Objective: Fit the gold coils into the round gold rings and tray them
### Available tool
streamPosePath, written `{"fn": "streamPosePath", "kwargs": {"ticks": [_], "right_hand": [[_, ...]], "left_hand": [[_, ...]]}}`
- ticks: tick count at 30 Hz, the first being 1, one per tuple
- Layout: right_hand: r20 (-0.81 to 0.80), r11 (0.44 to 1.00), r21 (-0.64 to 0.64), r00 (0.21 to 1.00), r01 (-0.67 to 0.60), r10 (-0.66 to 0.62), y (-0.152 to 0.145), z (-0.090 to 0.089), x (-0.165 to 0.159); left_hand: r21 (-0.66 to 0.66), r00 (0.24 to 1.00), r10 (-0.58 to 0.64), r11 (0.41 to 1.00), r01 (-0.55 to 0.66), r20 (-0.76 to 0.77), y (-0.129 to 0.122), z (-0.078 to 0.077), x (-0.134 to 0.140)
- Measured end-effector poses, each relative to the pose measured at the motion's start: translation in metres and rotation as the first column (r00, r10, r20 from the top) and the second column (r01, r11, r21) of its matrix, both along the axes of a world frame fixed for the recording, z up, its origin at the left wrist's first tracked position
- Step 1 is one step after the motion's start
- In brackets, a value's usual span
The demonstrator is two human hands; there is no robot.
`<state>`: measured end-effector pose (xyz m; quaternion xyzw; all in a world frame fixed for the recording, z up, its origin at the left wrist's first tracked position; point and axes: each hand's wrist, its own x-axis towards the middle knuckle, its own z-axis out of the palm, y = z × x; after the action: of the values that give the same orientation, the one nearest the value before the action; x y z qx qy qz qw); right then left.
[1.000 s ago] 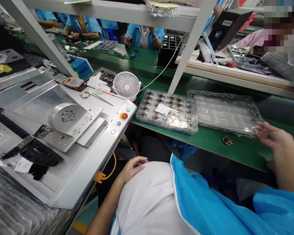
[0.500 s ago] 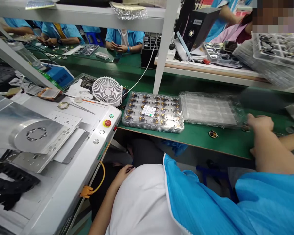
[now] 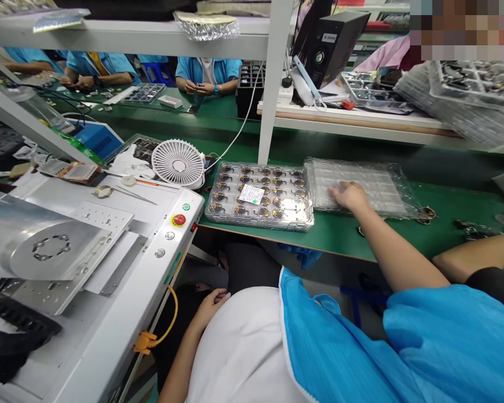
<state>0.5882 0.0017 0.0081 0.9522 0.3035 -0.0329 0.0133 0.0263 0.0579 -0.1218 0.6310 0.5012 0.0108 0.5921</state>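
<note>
My right hand [image 3: 349, 196] lies flat on the left part of an empty clear blister tray [image 3: 386, 187] on the green bench, fingers spread, holding nothing. Just left of it stands a second clear tray [image 3: 256, 223] filled with several small round dark-and-gold parts, with a white label [image 3: 252, 193] on top. My left hand [image 3: 212, 304] rests low against my white shirt near my lap, fingers loose and empty. A loose round part [image 3: 427, 212] lies by the empty tray's right corner.
A small white fan [image 3: 177, 163] stands left of the trays. A white machine top with a red stop button [image 3: 177, 219] and a round metal plate [image 3: 46, 249] fills the left. A white shelf post [image 3: 271, 84] rises behind. Another person's forearm [image 3: 474, 256] lies at right.
My right hand has moved left from the empty tray's right end onto its left part. The left hand has stayed by my lap. The view has swung right.
</note>
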Motion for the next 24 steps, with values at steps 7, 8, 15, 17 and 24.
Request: {"fn": "streamPosePath", "kwargs": {"ticks": [7, 8, 15, 17, 24], "right_hand": [[0.062, 0.998, -0.065, 0.998, -0.028, 0.032, 0.009, 0.011, -0.011], [0.061, 0.996, -0.085, 0.997, -0.037, 0.042, 0.011, 0.013, -0.010], [0.026, 0.978, -0.175, 0.992, -0.115, 0.121, 0.017, 0.034, 0.003], [0.025, 0.977, -0.174, 0.992, -0.119, 0.125, 0.017, 0.037, 0.003], [0.033, 0.990, -0.093, 0.994, -0.104, 0.107, 0.018, 0.029, -0.002]], "left_hand": [[0.003, 0.999, 0.024, 1.000, -0.024, 0.025, 0.001, -0.004, -0.005], [0.004, 0.999, 0.026, 1.000, -0.026, 0.028, 0.001, -0.005, -0.005], [0.011, 0.998, 0.050, 0.999, -0.051, 0.045, 0.002, -0.014, -0.011], [0.012, 0.997, 0.056, 0.998, -0.056, 0.048, 0.002, -0.016, -0.012], [0.010, 0.996, 0.058, 0.998, -0.059, 0.061, 0.003, -0.018, -0.013]]}}
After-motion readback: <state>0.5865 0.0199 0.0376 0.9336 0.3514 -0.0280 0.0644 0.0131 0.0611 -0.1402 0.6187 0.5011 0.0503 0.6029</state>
